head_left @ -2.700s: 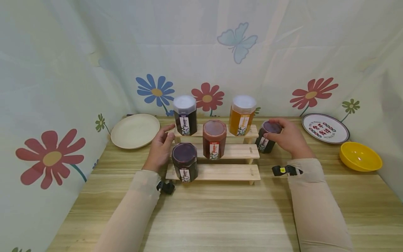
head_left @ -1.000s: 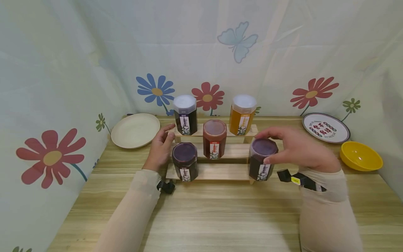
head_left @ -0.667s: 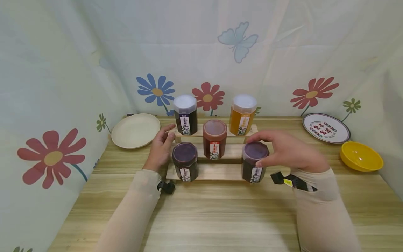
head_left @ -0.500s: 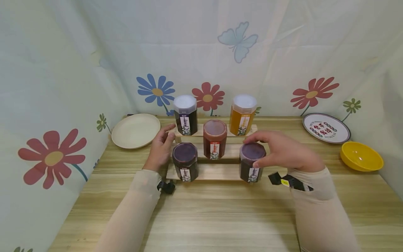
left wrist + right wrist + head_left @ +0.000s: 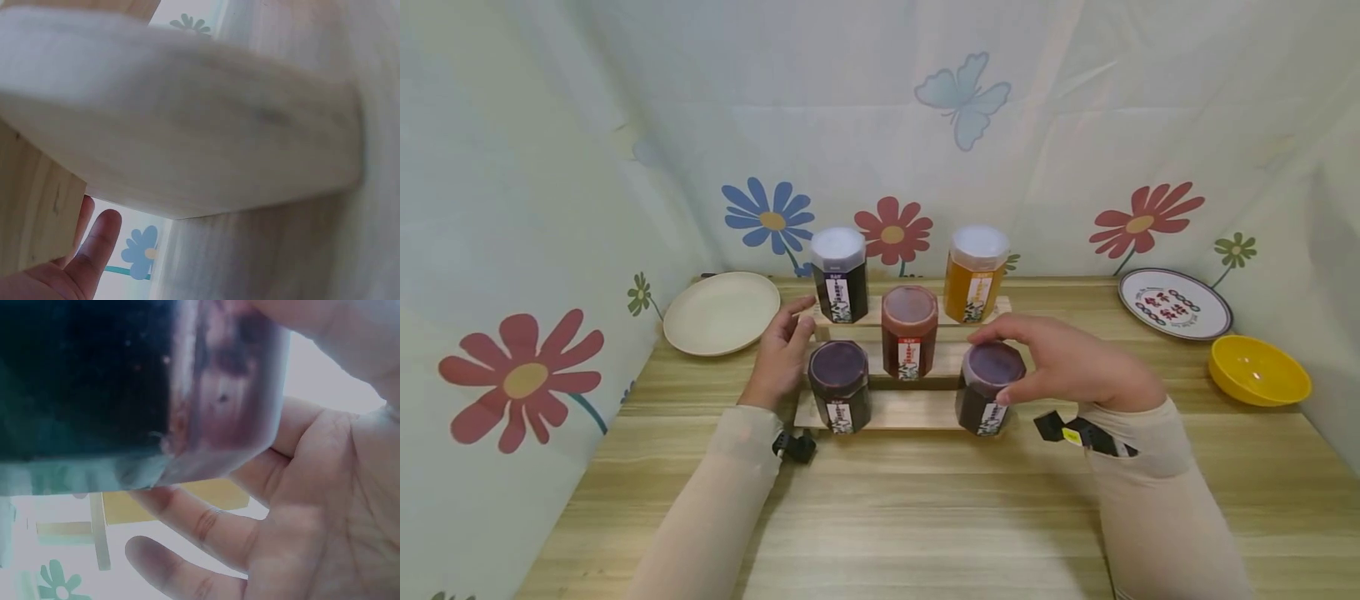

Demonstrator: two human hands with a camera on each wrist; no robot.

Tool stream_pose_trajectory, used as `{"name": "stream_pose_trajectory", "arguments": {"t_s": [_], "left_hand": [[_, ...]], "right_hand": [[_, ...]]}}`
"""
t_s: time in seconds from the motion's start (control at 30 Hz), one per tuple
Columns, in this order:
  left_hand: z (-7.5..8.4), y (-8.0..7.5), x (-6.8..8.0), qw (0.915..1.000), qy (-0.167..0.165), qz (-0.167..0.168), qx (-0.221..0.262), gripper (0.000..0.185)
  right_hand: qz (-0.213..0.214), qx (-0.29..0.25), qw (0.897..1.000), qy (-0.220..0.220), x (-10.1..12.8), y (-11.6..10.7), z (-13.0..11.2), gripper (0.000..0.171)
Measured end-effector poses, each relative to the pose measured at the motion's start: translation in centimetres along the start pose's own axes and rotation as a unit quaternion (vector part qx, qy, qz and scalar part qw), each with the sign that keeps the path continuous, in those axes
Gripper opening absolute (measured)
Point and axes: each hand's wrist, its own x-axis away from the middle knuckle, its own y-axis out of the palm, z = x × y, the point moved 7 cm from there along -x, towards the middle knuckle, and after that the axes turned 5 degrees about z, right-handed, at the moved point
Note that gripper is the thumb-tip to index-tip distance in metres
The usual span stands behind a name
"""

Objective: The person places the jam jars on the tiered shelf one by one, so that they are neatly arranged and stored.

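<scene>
Since the earliest frame we have carried the dark jar (image 5: 989, 398) from the bench (image 5: 925, 517) at the right end of the stepped wooden rack (image 5: 917, 410) round to the rack's lowest step, at its right end; our right hand (image 5: 1067, 367) pinches it by the lid from above, fingers and thumb curled round the rim, and we cannot quite tell whether its base is down on the step yet, since the wrist view shows only lid and palm; our left hand (image 5: 781, 354) rests at the rack's left end, its grip loose and spread, holding nothing.

As we judge it, five jars now sit on or at the rack, and what is left is to let go of this one.

Counting: five jars, namely two on the rack's top step, one red jar (image 5: 909, 332) on the middle step, two dark ones on the lowest; two plates, one left and one right of the rack; one yellow bowl (image 5: 1259, 370) far right of it.
</scene>
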Motion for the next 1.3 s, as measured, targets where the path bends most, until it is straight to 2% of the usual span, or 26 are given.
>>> {"name": "stream_pose_trajectory", "arguments": {"t_s": [0.1, 0.2, 0.33, 0.6, 0.97, 1.1, 1.3], "left_hand": [[1.4, 0.1, 0.6, 1.0000, 0.000, -0.003, -0.006, 0.045], [1.4, 0.1, 0.7, 0.9999, 0.010, -0.004, -0.006, 0.045], [-0.2, 0.0, 0.1, 0.9998, 0.020, -0.001, -0.003, 0.045], [-0.3, 0.3, -0.1, 1.0000, -0.005, -0.004, -0.001, 0.045], [-0.6, -0.1, 0.1, 0.9998, 0.017, -0.003, -0.013, 0.045], [-1.0, -0.3, 0.4, 0.9997, 0.009, -0.010, -0.021, 0.048], [-1.3, -1.7, 1.3, 0.9997, 0.004, -0.002, -0.025, 0.053]], "right_hand": [[-0.002, -0.004, 1.000, 0.003, -0.2, 0.3, -0.1, 0.064], [0.000, -0.006, 1.000, 0.002, -0.4, 0.6, -0.1, 0.066], [0.005, -0.005, 1.000, -0.005, -0.6, 0.8, -0.3, 0.066], [0.009, -0.009, 1.000, -0.004, -0.7, 1.1, -0.5, 0.067], [0.005, -0.014, 1.000, -0.009, -0.8, 1.3, -0.3, 0.069], [0.034, 0.001, 0.999, 0.013, -0.1, 0.5, -0.2, 0.071], [0.121, -0.016, 0.992, 0.034, 2.0, -1.7, -0.6, 0.059]]}}
